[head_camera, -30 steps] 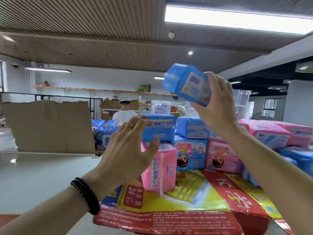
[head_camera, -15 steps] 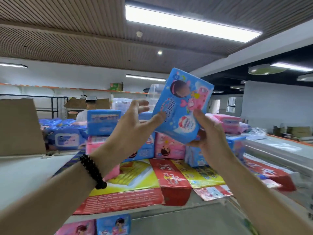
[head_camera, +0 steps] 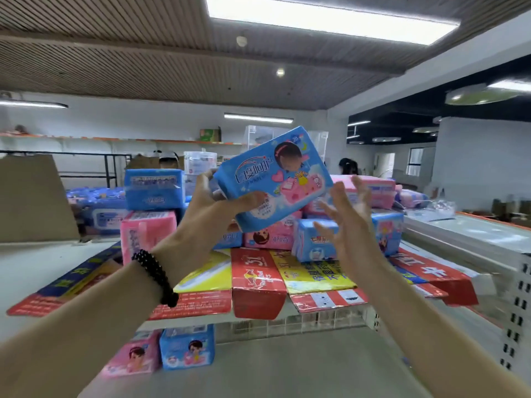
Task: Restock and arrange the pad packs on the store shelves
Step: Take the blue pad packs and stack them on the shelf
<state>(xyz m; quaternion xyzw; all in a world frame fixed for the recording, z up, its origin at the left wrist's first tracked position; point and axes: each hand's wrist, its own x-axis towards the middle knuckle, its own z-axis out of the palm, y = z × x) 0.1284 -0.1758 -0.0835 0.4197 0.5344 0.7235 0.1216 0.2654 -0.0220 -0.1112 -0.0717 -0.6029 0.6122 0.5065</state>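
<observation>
Blue pad pack [head_camera: 275,179] with pink hearts and cartoon print; black bead bracelet [head_camera: 155,278].

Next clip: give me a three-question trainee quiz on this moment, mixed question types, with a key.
1. True or false: the right hand grips the raised blue pad pack.
2. Which hand wears the black bead bracelet? A) left B) right C) neither
3. Fill in: on the lower shelf, a blue pack stands beside a ____ pack.

Key: 1 false: the left hand holds it, and the right is open beside it. 2 A. 3 pink.
</observation>
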